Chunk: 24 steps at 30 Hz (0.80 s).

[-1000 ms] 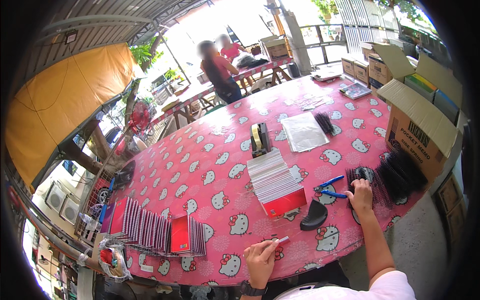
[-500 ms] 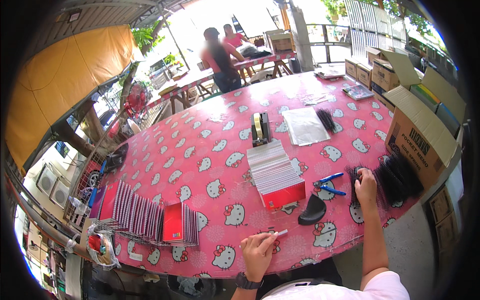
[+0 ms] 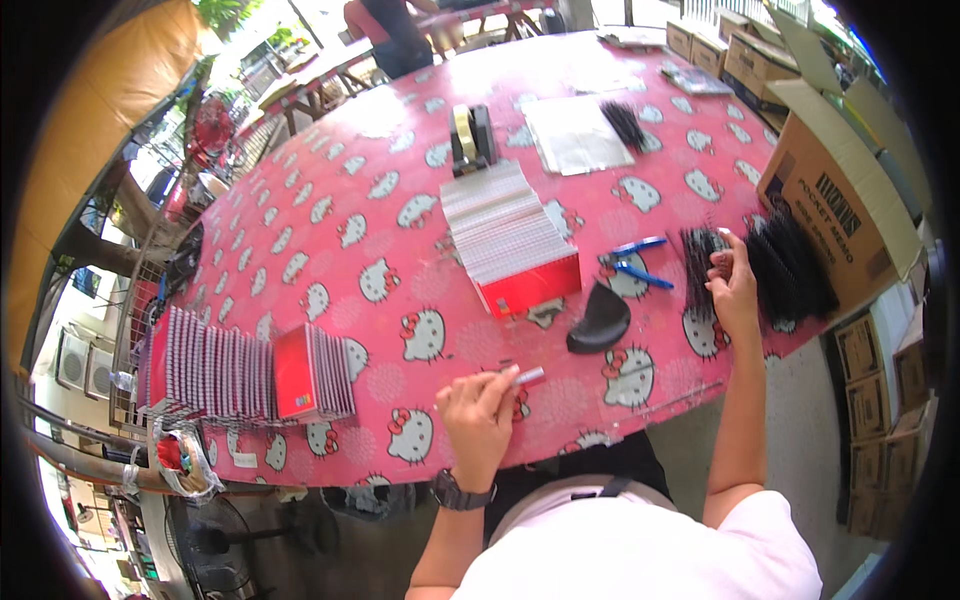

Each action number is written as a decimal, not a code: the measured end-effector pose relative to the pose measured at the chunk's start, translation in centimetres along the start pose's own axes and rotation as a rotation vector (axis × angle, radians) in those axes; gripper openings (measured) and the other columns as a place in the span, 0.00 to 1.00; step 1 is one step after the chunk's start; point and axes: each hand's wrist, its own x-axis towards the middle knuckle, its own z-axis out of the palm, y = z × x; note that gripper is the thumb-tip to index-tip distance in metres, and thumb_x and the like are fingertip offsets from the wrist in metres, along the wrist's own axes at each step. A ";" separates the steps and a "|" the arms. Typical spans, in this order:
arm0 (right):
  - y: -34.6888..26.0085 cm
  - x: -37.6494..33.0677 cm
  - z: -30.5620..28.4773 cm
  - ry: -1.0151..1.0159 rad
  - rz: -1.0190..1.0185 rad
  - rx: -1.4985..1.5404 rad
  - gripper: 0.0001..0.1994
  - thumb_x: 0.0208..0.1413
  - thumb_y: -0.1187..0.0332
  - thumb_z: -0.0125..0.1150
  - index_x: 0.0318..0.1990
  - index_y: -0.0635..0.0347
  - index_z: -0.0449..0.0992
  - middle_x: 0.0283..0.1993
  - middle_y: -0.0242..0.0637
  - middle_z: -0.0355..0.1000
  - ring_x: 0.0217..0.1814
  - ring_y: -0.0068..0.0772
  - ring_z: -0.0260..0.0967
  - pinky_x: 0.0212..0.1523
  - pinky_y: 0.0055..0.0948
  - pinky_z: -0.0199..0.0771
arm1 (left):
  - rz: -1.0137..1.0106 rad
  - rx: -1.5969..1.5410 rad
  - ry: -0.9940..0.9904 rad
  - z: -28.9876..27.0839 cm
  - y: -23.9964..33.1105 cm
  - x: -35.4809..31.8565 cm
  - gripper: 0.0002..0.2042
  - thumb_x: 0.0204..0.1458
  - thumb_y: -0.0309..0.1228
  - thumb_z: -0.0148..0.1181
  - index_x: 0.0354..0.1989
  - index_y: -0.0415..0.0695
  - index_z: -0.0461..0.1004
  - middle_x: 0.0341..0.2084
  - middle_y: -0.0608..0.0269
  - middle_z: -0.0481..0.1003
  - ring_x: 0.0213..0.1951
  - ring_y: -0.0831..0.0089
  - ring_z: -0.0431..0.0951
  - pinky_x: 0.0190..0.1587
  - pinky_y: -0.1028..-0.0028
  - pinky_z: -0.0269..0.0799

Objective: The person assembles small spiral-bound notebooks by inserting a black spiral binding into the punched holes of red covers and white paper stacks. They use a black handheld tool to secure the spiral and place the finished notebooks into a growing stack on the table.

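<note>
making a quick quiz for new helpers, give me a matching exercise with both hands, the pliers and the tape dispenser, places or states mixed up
Things:
1. left hand
2. right hand
3. pliers
4. tape dispenser

Places or states:
a. just beyond the middle notebook stack
b. pinching a small pale thing
c. blue-handled, lying splayed open
d. at the black coils

Pairs: 1-b, 2-d, 3-c, 4-a

Shirt pale pink, near white. Right sleeve short, loose, ends near elbow. Chunky black watch on left wrist. Beige-grey band at waist, short black strip across; can't tell belt or hem. Dark trousers. Left hand, right hand bare.
</note>
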 end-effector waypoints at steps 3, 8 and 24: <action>-4.4 -2.8 1.7 -0.207 -0.095 0.163 0.28 0.52 0.81 0.50 0.62 0.54 0.61 0.36 0.33 0.65 0.34 0.21 0.62 0.40 0.25 0.68 | -0.018 0.006 -0.014 0.4 -0.1 0.3 0.11 0.46 0.32 0.66 0.40 0.52 0.80 0.28 0.72 0.74 0.34 0.72 0.72 0.40 0.68 0.58; -9.7 -6.9 5.2 -0.897 -0.045 0.404 0.16 0.59 0.74 0.52 0.55 0.58 0.69 0.37 0.35 0.71 0.37 0.28 0.67 0.39 0.28 0.69 | -0.011 -0.002 -0.030 0.0 -0.3 0.2 0.11 0.46 0.33 0.67 0.39 0.51 0.81 0.29 0.71 0.75 0.33 0.73 0.71 0.41 0.71 0.57; -9.6 -6.9 8.4 -0.900 -0.442 0.309 0.08 0.54 0.76 0.57 0.42 0.62 0.76 0.36 0.40 0.72 0.37 0.41 0.71 0.38 0.34 0.71 | -0.008 -0.063 -0.050 -0.2 -0.3 -0.1 0.09 0.45 0.35 0.67 0.37 0.54 0.81 0.28 0.74 0.75 0.33 0.75 0.71 0.40 0.71 0.57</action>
